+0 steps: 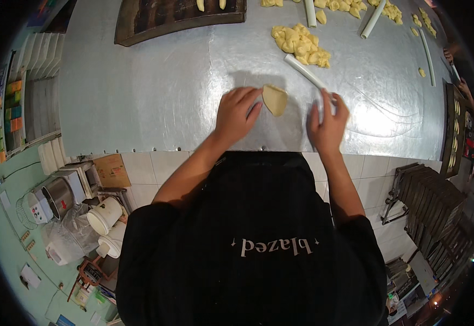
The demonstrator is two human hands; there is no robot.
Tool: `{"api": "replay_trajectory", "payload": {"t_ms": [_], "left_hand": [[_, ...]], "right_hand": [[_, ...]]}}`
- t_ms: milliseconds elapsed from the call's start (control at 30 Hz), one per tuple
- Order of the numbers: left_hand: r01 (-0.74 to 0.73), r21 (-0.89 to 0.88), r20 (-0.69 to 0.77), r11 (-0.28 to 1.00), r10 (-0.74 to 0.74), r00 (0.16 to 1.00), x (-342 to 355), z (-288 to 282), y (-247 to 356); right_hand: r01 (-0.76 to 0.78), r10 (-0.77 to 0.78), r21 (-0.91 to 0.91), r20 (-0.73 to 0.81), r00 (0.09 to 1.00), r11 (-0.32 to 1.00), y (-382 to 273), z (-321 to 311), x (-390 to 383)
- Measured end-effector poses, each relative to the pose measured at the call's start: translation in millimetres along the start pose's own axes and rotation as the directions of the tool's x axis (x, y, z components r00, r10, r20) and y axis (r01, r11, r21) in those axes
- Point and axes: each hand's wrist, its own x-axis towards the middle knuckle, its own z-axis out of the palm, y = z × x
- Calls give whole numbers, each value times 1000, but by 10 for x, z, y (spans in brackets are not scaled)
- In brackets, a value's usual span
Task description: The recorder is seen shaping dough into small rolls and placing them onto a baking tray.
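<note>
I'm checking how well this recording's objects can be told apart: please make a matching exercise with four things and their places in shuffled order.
Things
1. flat dough piece
2. nearest white rolling pin
3. dark tray at the top of the view
4. white buckets

Places
A. off the table, to the person's left
B. at the fingertips of the left hand
C. on the table's far side, with yellow strips in it
D. between the right hand and a yellow dough heap

Pairs: 1-B, 2-D, 3-C, 4-A
</note>
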Motion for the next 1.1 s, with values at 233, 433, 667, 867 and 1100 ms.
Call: {"api": "replay_trajectory", "payload": {"t_ms": [233,433,667,867,1100], "left_hand": [[-94,121,100,988,82,992,554,173,-91],[10,-33,263,999,-1,965,344,126,-50],[-324,284,365,902,211,907,9,57,-95],[-346,158,412,925,256,874,-514,-255,-125],[-77,-331,-23,940,74,997,-492,-269,-217]], "right_hand": [[-38,-49,330,253,966,943,-279,461,273],[78,-166,415,181,969,906,-233,323,162],[91,-130,114,415,901,989,-406,308,-302],[122,-195,199,400,895,972,-423,74,-621],[96,-90,-20,211,973,995,-854,681,151]]}}
